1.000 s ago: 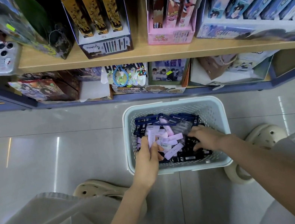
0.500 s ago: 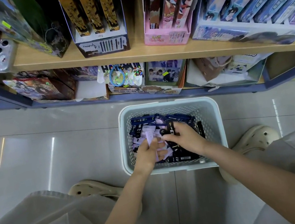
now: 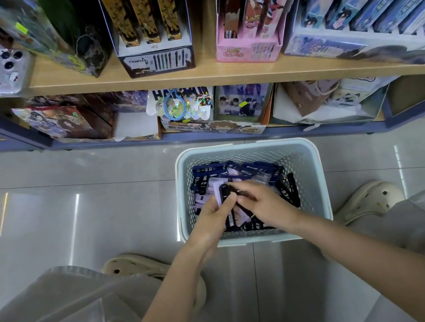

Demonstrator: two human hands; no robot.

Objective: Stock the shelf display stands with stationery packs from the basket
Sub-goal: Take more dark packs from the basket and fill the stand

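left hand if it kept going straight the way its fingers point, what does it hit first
Almost at once the right hand: the left hand, gripping a lilac pack, points up-right at its fingers and the dark pack they pinch. Past that, loose packs in the basket; depth is unclear.

The basket [image 3: 307, 172] sits on the floor [image 3: 73, 213] before the shelf [image 3: 218, 71]. Packs [image 3: 250, 171] lie in it, both hands [image 3: 208, 226] seemingly touching them; display stands [image 3: 156, 57] stand on the shelf.

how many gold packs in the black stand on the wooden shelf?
3, upright side by side in the black display stand: left gold pack, middle gold pack, right gold pack. More may be hidden behind them.
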